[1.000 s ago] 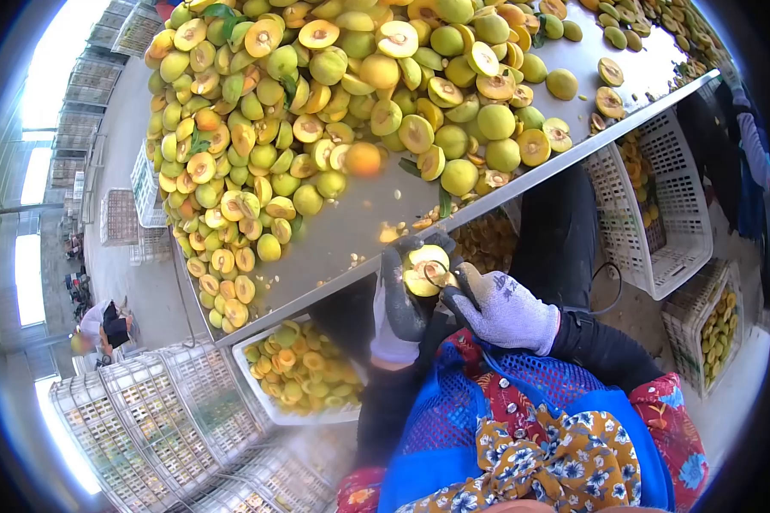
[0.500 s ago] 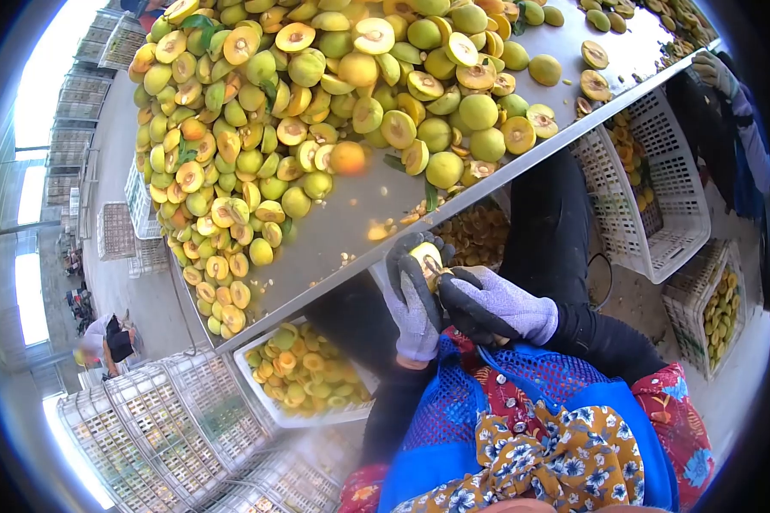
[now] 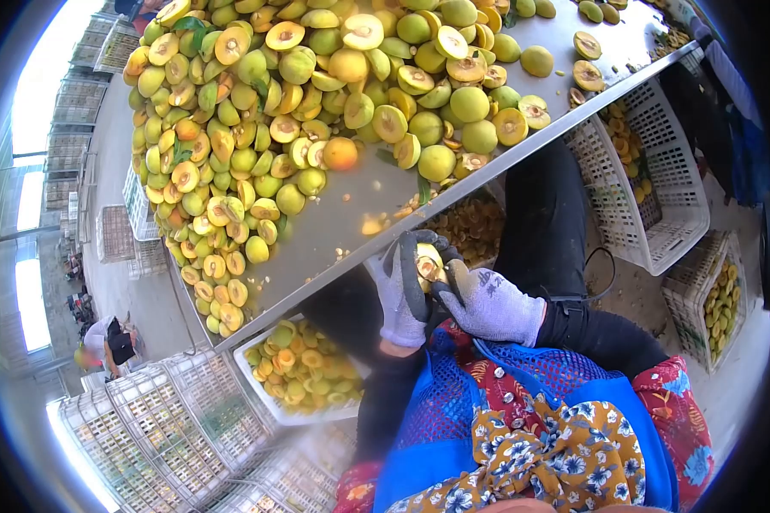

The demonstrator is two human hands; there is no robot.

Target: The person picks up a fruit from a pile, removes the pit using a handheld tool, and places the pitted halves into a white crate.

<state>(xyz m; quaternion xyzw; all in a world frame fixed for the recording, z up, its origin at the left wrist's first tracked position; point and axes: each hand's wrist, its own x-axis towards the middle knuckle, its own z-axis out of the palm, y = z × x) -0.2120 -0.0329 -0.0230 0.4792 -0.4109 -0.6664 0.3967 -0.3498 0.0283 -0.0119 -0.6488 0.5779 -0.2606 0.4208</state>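
My left hand (image 3: 402, 286), in a lavender glove with black-coated fingers, is closed around a cut apricot (image 3: 428, 262) with yellow flesh and a brownish centre. My right hand (image 3: 488, 301), gloved alike, meets it from the right. Its fingers are curled closed with their tips at the fruit's lower edge; whether they pinch a small tool or part of the fruit is hidden. Both hands are just below the metal table's edge (image 3: 334, 278), above my lap. On the table lies a large heap of yellow-green apricots (image 3: 257, 162), many halved with stones showing.
Beneath the table are a white crate of halves (image 3: 304, 368) and a container of brownish pieces (image 3: 470, 229). White crates (image 3: 676, 188) (image 3: 701, 299) stand at right, stacked crates (image 3: 162, 419) at lower left. Another person (image 3: 107, 346) bends over at left; a co-worker's sleeve (image 3: 731, 81) shows upper right.
My right hand has turned, its back now facing up more, and its fingertips have shifted at the fruit. The cut apricot sits tilted differently in my left hand. The view has shifted slightly.
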